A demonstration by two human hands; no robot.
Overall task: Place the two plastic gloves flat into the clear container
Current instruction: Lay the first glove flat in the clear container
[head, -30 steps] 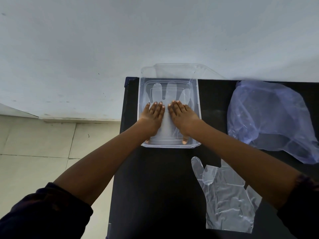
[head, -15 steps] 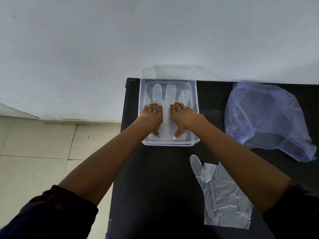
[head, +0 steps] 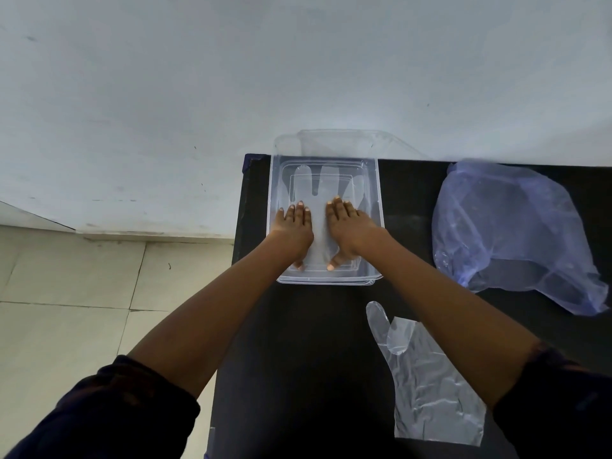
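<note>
Pressing flat: left hand [head: 293,231] and right hand [head: 349,226] both lie palm-down, fingers extended and close together, on the first glove [head: 318,207] inside the clear container [head: 376,220]. Neither hand pinches anything. The glove's fingers reach beyond the fingertips toward the far wall of the container, and its cuff sits under and between the palms.

Second glove [head: 427,379] lies flat on the black worktop [head: 314,342], nearer the body than the hands, beside the right forearm, well apart from the container.

Handling judgement: thin film, near weightless, limp, slippery, prone to creasing and clinging. Best taken at the cuff edge with a light two-handed pinch, then laid down and smoothed.

Crumpled blue plastic bag [head: 506,233] lies to the right of the right hand. No labels, brands or writing legible anywhere.
</note>
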